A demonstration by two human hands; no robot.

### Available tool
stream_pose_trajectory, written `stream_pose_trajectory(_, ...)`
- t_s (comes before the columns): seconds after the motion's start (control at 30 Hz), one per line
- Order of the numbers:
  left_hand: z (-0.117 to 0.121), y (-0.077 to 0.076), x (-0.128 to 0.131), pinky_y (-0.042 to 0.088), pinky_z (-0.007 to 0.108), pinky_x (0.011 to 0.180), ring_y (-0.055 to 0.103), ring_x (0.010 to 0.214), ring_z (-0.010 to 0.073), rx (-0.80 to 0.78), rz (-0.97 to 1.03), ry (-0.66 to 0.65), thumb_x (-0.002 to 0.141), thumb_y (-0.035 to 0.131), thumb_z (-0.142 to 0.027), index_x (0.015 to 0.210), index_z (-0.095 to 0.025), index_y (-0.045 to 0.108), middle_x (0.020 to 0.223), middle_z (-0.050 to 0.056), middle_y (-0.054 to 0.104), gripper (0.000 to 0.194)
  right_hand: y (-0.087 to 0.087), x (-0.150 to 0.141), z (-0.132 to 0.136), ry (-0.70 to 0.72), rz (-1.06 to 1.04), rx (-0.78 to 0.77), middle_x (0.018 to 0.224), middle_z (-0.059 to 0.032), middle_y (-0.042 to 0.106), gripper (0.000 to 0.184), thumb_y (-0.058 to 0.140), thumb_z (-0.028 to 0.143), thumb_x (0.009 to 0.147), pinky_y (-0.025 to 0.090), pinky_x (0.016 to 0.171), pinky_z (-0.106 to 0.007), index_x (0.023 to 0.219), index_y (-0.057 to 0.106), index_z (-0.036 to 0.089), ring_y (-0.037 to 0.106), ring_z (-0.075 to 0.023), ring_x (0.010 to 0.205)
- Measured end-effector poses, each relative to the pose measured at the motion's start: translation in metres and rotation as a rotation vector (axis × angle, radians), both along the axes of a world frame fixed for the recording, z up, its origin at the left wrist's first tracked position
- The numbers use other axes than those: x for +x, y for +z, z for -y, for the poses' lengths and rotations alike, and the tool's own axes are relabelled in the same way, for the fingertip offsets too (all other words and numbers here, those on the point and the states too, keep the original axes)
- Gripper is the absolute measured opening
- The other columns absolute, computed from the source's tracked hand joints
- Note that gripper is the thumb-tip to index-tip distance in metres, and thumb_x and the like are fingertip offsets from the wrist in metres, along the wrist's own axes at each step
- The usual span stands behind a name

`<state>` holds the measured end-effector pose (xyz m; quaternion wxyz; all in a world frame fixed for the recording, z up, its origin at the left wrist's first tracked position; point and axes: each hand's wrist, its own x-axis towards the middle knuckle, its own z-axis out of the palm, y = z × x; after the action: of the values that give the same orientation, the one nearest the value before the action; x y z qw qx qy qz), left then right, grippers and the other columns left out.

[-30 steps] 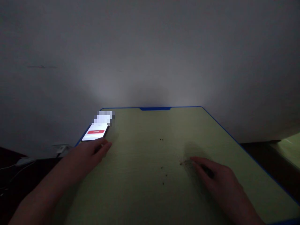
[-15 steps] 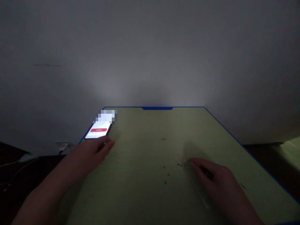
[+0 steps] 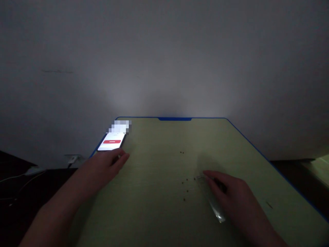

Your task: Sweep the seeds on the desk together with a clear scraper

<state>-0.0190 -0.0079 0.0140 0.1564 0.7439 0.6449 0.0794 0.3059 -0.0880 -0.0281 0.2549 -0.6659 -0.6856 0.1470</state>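
Observation:
My right hand (image 3: 232,192) pinches the top end of a narrow clear plastic bag (image 3: 216,209) between thumb and fingertips, low over the table. The bag trails toward me under the hand, its lower end shining. Just left of the bag's mouth lie several tiny dark seed-like grains (image 3: 187,191), and one almost touches it. Farther up the table are two more such grains (image 3: 182,152). My left hand (image 3: 109,164) rests at the table's left side with thumb and fingers drawn together. Whatever it may hold is hidden. Its knuckles are close to a lit phone (image 3: 109,145).
The pale table (image 3: 154,140) has a blue rim and stands against a grey wall (image 3: 164,61). A small dark sliver (image 3: 269,204) lies right of my right hand. Beyond the left edge are a wall socket (image 3: 73,159) and cables (image 3: 34,171). The room is dim.
My right hand and the bag have shifted slightly left and away from me. Two grains near the bag's mouth now lie farther left. My left hand keeps its place beside the phone.

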Motion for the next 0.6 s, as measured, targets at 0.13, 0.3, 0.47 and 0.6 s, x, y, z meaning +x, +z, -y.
stream_pose_trajectory(0.13,0.001,0.001,0.0,0.042,0.029,0.063,0.061,0.07,0.0201,0.01,0.01,0.006,0.083,0.034,-0.053,0.081,-0.021,0.063,0.079,0.004,0.069,0.043,0.003,-0.012,-0.003,0.029,-0.049,0.007,0.102,-0.0057,0.072,0.032,0.044,0.033,0.088,0.055,0.079,-0.039,0.103,0.07,0.022,0.068,-0.0241,0.09)
stream_pose_trajectory(0.3,0.001,0.0,0.0,0.042,0.029,0.064,0.061,0.071,0.0204,0.026,0.016,0.014,0.082,0.034,-0.054,0.084,-0.022,0.064,0.081,0.004,0.069,0.044,0.005,0.011,-0.004,-0.048,-0.069,0.038,0.097,-0.005,0.074,0.032,0.047,0.039,0.085,0.057,0.072,-0.036,0.096,0.073,0.024,0.07,-0.0249,0.084)
stream_pose_trajectory(0.47,0.001,0.001,-0.001,0.039,0.029,0.063,0.059,0.07,0.0199,0.002,-0.012,-0.004,0.085,0.033,-0.053,0.085,-0.021,0.062,0.079,0.003,0.068,0.043,0.005,0.05,-0.004,-0.232,-0.036,0.072,0.093,-0.0052,0.074,0.033,0.051,0.045,0.079,0.057,0.064,-0.035,0.092,0.073,0.024,0.07,-0.027,0.082)
stream_pose_trajectory(0.6,0.0,0.002,-0.002,0.04,0.03,0.065,0.059,0.071,0.0192,-0.028,0.008,-0.016,0.086,0.033,-0.053,0.084,-0.021,0.061,0.079,0.002,0.067,0.043,0.005,0.051,0.0,-0.178,-0.092,-0.023,0.095,-0.0049,0.074,0.035,0.049,0.045,0.08,0.057,0.062,-0.034,0.092,0.074,0.023,0.07,-0.0268,0.084)
